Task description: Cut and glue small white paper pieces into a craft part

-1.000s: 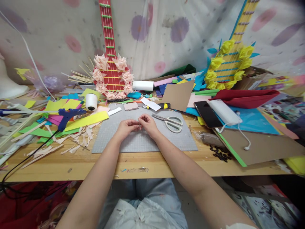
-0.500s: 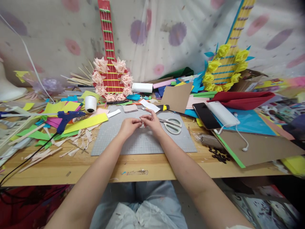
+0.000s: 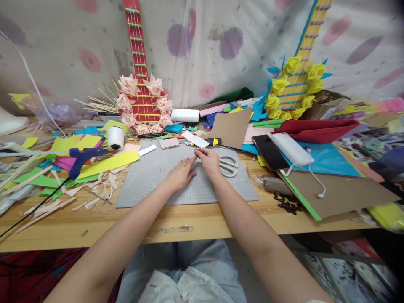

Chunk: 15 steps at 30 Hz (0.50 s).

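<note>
My left hand (image 3: 181, 173) lies low over the grey cutting mat (image 3: 145, 185), fingers stretched toward the right hand and thumb apart. Close beside it, my right hand (image 3: 208, 162) is closed in a pinch. Whatever its fingertips hold is too small to make out. Just beyond those fingertips lies a white piece of paper (image 3: 195, 139), beside a yellow and black utility knife (image 3: 214, 142). The scissors (image 3: 229, 165) rest on the mat right of my right hand, their blades hidden behind it. A small pinkish stack of card (image 3: 169, 143) sits at the mat's far edge.
On the left are a blue glue gun (image 3: 80, 160), a white camera-like device (image 3: 115, 138) and paper scraps. Behind stand a red paper guitar (image 3: 140, 101) and a yellow one (image 3: 293, 94). A phone (image 3: 268, 151) and white power bank (image 3: 292, 149) lie right.
My hands were pinched together above the mat. Now the left hand has flattened out, and the right has shifted slightly forward and down, still pinching. The view has turned slightly right.
</note>
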### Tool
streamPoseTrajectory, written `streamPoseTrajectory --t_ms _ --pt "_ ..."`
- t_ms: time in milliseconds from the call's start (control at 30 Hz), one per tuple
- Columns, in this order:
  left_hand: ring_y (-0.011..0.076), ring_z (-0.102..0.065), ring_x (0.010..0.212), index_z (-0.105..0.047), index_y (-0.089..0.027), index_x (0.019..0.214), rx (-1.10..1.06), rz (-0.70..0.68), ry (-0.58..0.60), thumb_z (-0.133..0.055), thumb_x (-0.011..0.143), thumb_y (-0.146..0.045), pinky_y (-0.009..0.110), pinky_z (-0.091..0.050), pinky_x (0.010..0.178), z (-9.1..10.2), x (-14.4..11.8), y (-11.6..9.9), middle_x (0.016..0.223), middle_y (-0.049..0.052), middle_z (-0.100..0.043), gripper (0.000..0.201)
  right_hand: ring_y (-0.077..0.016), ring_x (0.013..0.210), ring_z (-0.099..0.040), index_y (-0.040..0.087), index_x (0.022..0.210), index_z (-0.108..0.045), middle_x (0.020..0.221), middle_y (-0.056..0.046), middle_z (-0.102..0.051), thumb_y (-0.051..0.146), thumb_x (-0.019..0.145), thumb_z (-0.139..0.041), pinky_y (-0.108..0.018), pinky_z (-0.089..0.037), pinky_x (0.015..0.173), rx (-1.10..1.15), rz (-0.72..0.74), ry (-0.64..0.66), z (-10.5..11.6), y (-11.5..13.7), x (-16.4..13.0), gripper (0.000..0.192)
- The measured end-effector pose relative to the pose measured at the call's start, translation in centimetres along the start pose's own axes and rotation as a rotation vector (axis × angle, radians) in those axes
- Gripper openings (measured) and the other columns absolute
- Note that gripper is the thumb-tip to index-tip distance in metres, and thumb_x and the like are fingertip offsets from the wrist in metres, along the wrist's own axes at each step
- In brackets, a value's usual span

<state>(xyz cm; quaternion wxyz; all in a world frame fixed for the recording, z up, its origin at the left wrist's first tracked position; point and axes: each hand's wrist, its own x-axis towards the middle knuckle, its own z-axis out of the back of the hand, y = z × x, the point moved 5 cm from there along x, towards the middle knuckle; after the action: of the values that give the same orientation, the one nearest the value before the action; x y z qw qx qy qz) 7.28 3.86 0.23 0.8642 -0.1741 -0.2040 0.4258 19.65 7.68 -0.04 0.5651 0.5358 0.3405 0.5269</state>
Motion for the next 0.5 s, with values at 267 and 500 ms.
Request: streamPoseTrajectory --t_ms 267,500 --pt "0.0195 -0.026 0.129 -0.035 -0.013 0.131 0.218 0.077 0.055 -0.032 0.083 -0.044 0.036 -0.018 0.106 2.6 -4.2 4.7 0.138 0.012 -0.032 0.057 -0.0106 0.057 -0.051 0.019 0.074 -0.065 0.061 0.003 -0.06 0.032 0.067 -0.055 -0.024 -0.04 0.06 -0.087 -0.031 0.081 -0.5 -1.1 0.3 0.018" --pt "0.0244 -0.054 0.104 -0.055 -0.015 0.112 0.506 0.255 -0.077 -0.038 0.08 -0.025 0.041 -0.026 0.1 8.2 -7.0 8.8 0.106 0.013 -0.062 0.038 -0.0146 0.063 -0.055 0.023 0.074 -0.066 0.066 0.001 -0.064 0.033 0.069 -0.055 -0.029 -0.041 0.065 -0.223 0.042 0.109 -1.1 -1.1 0.2 0.016"
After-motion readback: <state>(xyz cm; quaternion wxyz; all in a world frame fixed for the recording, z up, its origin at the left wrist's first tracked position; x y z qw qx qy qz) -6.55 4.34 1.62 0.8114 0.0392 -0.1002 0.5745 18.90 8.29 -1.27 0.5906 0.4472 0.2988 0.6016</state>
